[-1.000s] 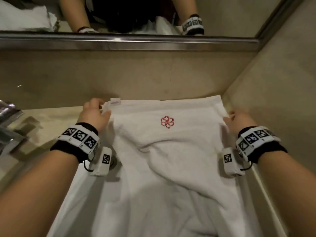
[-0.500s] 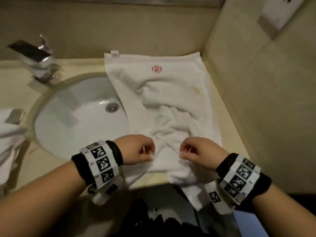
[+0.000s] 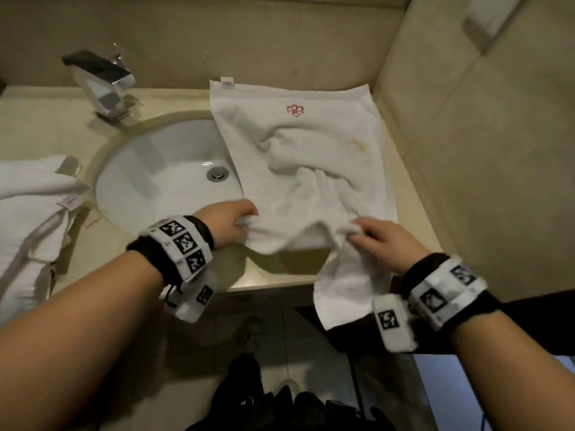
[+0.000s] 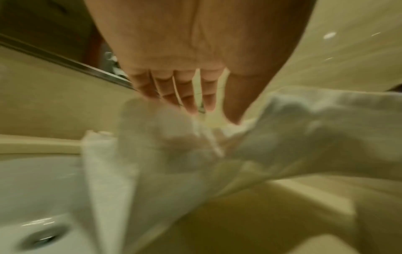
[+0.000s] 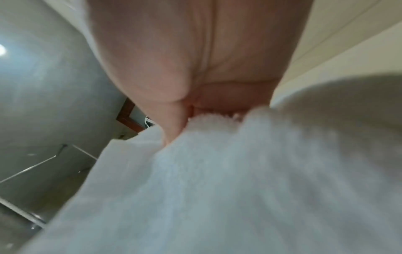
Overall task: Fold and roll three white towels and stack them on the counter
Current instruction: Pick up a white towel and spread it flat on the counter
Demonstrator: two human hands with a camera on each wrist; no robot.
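A white towel (image 3: pixel 311 169) with a red emblem lies crumpled on the counter (image 3: pixel 280 269), right of the sink, its left side overlapping the basin. My left hand (image 3: pixel 239 220) grips its near left edge; the left wrist view shows fingers (image 4: pixel 189 103) and thumb down on the towel (image 4: pixel 174 154). My right hand (image 3: pixel 361 233) pinches the near right part, thumb (image 5: pixel 174 130) dug into the towel (image 5: pixel 217 189). A flap (image 3: pixel 342 293) hangs over the counter's front edge. More white towels (image 3: pixel 28 194) lie at the left.
The white sink (image 3: pixel 155 169) with its drain (image 3: pixel 217 174) lies left of the towel, a chrome faucet (image 3: pixel 102 85) behind it. Tiled walls (image 3: pixel 466 150) close the back and right side. Dark floor and my feet show below the counter edge.
My hands left the towel's far corners, came back to its near edge and took hold of it, now a little farther apart. The head view tilted down.
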